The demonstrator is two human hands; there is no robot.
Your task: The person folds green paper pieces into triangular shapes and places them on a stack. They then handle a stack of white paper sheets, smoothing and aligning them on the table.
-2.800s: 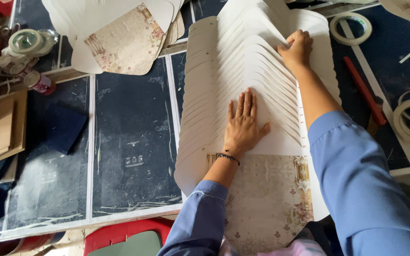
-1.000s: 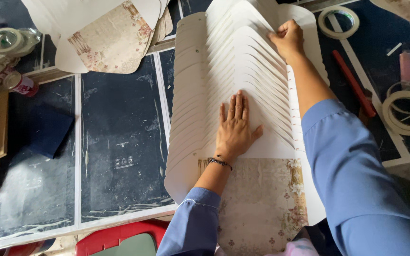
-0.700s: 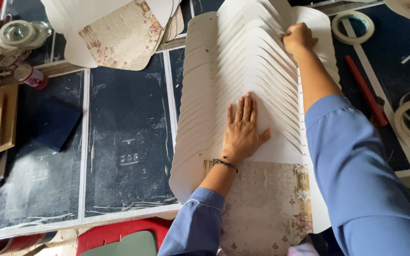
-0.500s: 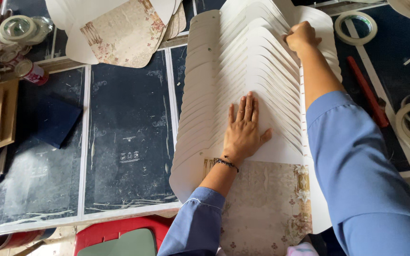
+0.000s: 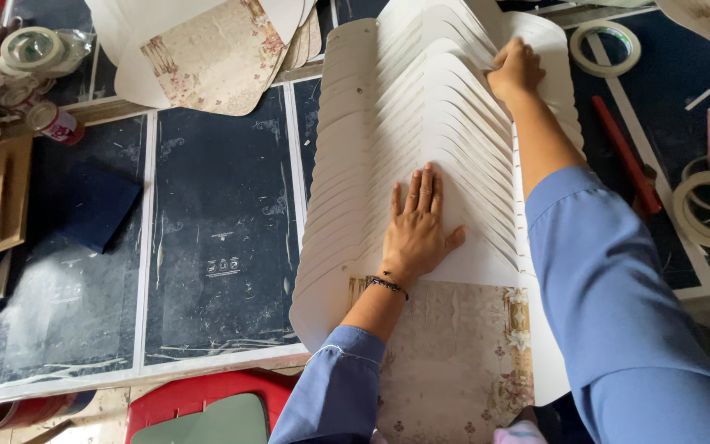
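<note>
A long fanned row of white die-cut card sheets (image 5: 371, 164) lies on the dark work table (image 5: 223, 230), each sheet overlapping the one behind. The nearest sheet shows a beige floral printed panel (image 5: 454, 353). My left hand (image 5: 417, 226) presses flat, fingers together, on the middle of the row. My right hand (image 5: 515, 70) is stretched to the far end, its fingers curled on the edges of the farthest sheets. Both arms wear blue sleeves.
Another pile of the same floral card sheets (image 5: 215, 53) lies at the top left. Tape rolls (image 5: 606, 45) and a red tool (image 5: 626, 156) lie to the right, more tape rolls (image 5: 30, 49) at far left. A red plastic stool (image 5: 199, 407) stands below the table edge.
My right hand has shifted slightly along the far end of the fanned row, nudging the top sheets. My left hand stays pressed in the same place on the sheets.
</note>
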